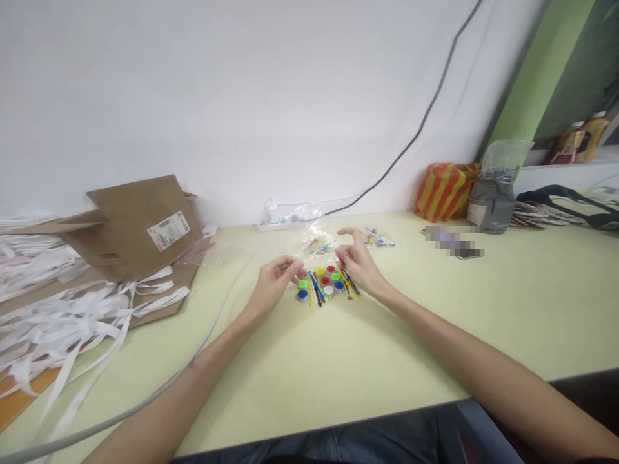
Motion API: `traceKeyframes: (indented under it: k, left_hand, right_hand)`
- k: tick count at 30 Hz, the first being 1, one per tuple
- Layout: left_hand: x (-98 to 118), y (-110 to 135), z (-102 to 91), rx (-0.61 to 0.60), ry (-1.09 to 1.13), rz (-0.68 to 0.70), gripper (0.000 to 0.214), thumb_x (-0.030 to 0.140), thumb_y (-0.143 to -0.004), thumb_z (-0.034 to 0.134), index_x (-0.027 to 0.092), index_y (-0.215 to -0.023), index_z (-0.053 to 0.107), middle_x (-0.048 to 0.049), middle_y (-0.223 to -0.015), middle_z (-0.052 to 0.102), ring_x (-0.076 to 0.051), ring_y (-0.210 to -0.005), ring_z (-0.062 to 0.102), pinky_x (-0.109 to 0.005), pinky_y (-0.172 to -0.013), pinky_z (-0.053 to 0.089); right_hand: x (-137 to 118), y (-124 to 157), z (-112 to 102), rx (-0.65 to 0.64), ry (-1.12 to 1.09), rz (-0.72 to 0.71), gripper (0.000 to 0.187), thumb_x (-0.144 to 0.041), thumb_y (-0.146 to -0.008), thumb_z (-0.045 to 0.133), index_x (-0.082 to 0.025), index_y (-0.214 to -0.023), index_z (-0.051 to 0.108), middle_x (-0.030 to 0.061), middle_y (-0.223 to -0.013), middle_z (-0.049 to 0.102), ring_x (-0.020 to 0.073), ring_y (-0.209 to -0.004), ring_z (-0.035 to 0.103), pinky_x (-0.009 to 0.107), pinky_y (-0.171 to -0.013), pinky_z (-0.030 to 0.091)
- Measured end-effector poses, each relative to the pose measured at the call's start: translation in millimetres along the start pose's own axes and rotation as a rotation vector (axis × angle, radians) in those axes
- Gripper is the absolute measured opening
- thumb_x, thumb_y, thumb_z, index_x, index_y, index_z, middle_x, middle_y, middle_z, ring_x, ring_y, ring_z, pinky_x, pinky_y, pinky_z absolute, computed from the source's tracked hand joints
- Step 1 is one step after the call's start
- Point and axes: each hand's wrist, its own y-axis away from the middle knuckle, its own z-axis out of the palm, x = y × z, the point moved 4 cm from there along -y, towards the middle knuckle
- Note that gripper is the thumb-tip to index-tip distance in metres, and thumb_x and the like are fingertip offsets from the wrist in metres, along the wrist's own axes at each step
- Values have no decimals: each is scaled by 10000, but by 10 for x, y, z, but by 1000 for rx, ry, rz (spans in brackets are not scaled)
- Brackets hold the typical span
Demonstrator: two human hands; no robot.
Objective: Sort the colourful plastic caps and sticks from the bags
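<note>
left hand [276, 278] and right hand [358, 263] pinched on clear bag [316, 245] between them, discs and sticks [326, 285] just below, cable [120, 413] along left forearm, cardboard box [140, 225] far left

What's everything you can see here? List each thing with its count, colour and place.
discs: about ten; red, green, blue, yellow, white; table centre
sticks: many; mixed colours; among the discs
clear bag: one; see-through; held above the discs
packet: one; clear, coloured sticks inside; beyond the right hand
box: one; brown; left
paper strips: many; white; left
power strip: one; white; by the wall
cable: one; grey; up the wall
striped bag: one; orange and yellow; right rear
bottles: two; brownish; right shelf
table: one; pale yellow
left hand: pinching the clear bag's left edge
right hand: pinching its right edge
</note>
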Motion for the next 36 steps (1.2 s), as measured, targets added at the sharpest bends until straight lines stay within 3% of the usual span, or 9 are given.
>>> traceKeyframes:
  k: [5,10,15,19,22,25,27,33,36]
  left_hand:
    - [7,39,36,59,117,-104,470,504,-835,691,91,-1059,696,-167,-965,757,-278,-803,741,-373,-716,569]
    - [-22,13,-49,193,176,-73,583,497,-831,707,111,-1257,613,-174,-1037,753,-266,-781,755,-406,-785,590]
    - [46,-18,-163,92,153,-17,674,484,-850,692,186,-1417,483,-178,-1219,695,-290,-973,733,-394,-818,582]
    - [82,9,-91,-107,94,-44,745,450,-793,759,157,-1416,475,-150,-1034,761,-275,-875,746,-388,-809,570]
    - [59,34,-18,-185,43,-78,764,429,-778,774,144,-1423,480,-116,-879,779,-253,-786,744,-348,-744,561]
    - [-2,23,-29,-155,64,-109,764,445,-768,773,124,-1404,497,-106,-809,772,-244,-690,741,-332,-680,560]
    - [-66,4,-85,-100,95,-136,769,469,-748,778,119,-1376,507,-98,-780,763,-239,-631,735,-306,-622,545]
    - [-274,-14,-344,156,170,-268,537,601,-886,493,93,-963,650,-141,-696,734,-221,-573,714,-229,-457,422]
    - [-310,-28,-407,180,206,-280,521,572,-895,464,93,-966,655,-173,-825,754,-209,-583,711,-241,-458,430]
  right_hand:
    - [-43,79,240,-197,7,-22,500,-312,-906,500,-240,-1361,305,-90,-614,504,121,-539,491,230,-555,399]
    - [-5,42,240,-125,91,-71,536,-305,-919,492,-247,-1420,310,-98,-599,428,123,-542,425,239,-571,393]
    - [-48,33,110,-112,123,-57,560,-360,-925,530,-235,-1432,329,-47,-733,540,136,-657,499,272,-665,435]
    - [-52,6,83,-67,-10,20,725,-457,-872,633,-249,-1487,310,50,-1025,624,182,-917,589,293,-736,473]
    - [22,-81,91,-56,-175,114,558,-502,-841,654,-187,-1294,567,64,-931,667,191,-867,608,297,-711,480]
    - [111,-286,91,76,-167,155,334,-458,-774,714,-148,-899,707,65,-800,674,163,-732,581,289,-672,464]
    - [189,-492,157,161,-104,221,249,-381,-735,739,-150,-816,694,56,-757,667,142,-671,560,274,-632,452]
    - [395,-1227,688,86,-20,416,197,-274,-730,735,-152,-815,606,-14,-554,552,85,-437,448,239,-465,396]
    - [465,-1465,904,10,27,483,269,-245,-726,748,-168,-930,591,-67,-479,492,83,-382,422,235,-429,398]
